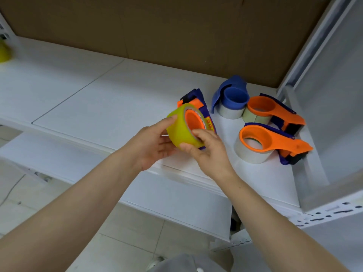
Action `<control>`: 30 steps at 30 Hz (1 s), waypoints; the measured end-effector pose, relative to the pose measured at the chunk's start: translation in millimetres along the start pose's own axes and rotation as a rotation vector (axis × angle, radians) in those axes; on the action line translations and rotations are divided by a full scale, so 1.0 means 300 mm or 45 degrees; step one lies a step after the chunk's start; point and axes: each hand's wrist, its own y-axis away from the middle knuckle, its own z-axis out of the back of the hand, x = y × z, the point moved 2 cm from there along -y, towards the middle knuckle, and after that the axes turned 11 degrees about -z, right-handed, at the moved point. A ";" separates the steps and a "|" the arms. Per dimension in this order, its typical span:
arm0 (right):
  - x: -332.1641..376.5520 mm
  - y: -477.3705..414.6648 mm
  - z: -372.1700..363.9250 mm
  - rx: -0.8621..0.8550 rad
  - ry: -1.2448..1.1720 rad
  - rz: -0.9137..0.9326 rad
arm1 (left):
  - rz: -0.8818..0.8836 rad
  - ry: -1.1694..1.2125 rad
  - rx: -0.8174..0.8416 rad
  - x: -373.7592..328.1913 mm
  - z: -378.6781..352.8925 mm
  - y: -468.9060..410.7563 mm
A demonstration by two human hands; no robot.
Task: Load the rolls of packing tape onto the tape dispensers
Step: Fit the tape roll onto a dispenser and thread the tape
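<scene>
A yellow tape roll (179, 130) sits around the orange hub of an orange and purple dispenser (196, 104), held above the white shelf. My left hand (155, 143) cups the roll from the left. My right hand (208, 152) grips its lower right edge, thumb under the roll and a finger at the hub rim. On the shelf to the right stand a blue dispenser (231, 95) and two orange dispensers (275, 110) (275, 143), each with a pale tape roll on it.
The white shelf (98, 103) runs left and back to a brown cardboard wall (157, 26). Another yellow roll (5, 53) sits at the far left edge. A white metal upright (314, 46) and side panel close the right side. Tiled floor lies below.
</scene>
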 end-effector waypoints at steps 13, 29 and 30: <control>0.015 -0.006 0.057 -0.085 -0.646 -0.669 | -0.506 -0.091 0.089 0.061 -0.102 0.041; -0.038 0.079 0.020 -0.261 -0.226 -0.016 | -0.479 0.001 -0.112 0.069 -0.157 0.033; -0.040 0.086 0.018 -0.261 -0.234 0.004 | -0.468 0.007 -0.123 0.069 -0.156 0.030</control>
